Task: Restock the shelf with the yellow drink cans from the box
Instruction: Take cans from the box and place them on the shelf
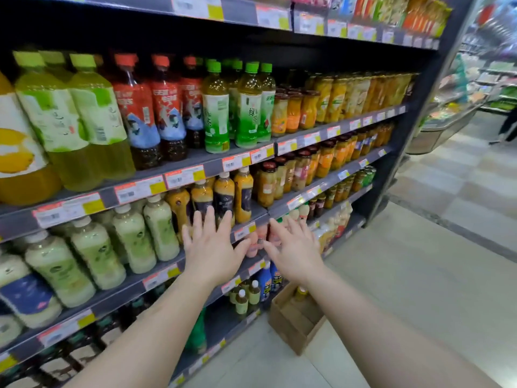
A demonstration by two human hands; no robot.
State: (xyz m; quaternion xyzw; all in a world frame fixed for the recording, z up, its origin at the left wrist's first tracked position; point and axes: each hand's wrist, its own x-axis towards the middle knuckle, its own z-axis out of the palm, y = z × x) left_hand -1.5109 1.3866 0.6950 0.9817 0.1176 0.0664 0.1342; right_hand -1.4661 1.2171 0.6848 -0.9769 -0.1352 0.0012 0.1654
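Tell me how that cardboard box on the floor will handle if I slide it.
The cardboard box looks nearly empty, one yellow drink visible, so probably light. On the smooth floor it should slide easily. Its open walls may flex if squeezed.

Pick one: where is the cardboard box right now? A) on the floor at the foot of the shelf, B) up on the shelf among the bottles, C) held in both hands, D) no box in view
A: the cardboard box sits on the floor against the shelf base, open, with one yellow item showing inside, while the left hand and right hand are up at the shelf with fingers spread, holding nothing.
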